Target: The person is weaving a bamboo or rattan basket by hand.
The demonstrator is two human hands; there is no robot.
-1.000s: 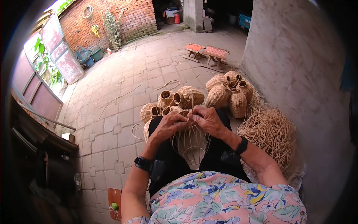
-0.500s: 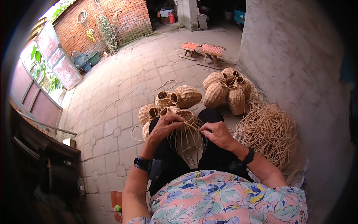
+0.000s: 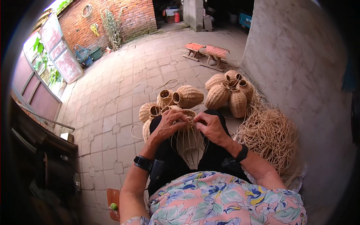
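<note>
Between my knees is a pale cane frame (image 3: 190,150) of thin spokes with a ring at the narrow lower end. My left hand (image 3: 168,123) pinches its top rim, and my right hand (image 3: 210,129) grips the strands there from the right, fingertips close to the left ones; the exact point of grip is partly hidden. Just beyond are woven jar-shaped baskets (image 3: 187,95), some on their sides. A second cluster of baskets (image 3: 217,95) stands farther right, beside a heap of loose cane strands (image 3: 268,137).
Two low folding stools (image 3: 215,51) stand on the paved floor (image 3: 112,112). A concrete wall (image 3: 292,63) rises at the right. An open metal gate (image 3: 60,48), brick wall (image 3: 127,18) and buckets (image 3: 95,53) are farther off. An orange board with a green ball (image 3: 113,206) lies at lower left.
My right hand moved down and right from the rim half a second ago and is now back up beside my left hand. The strand standing upright above my fingers earlier no longer shows.
</note>
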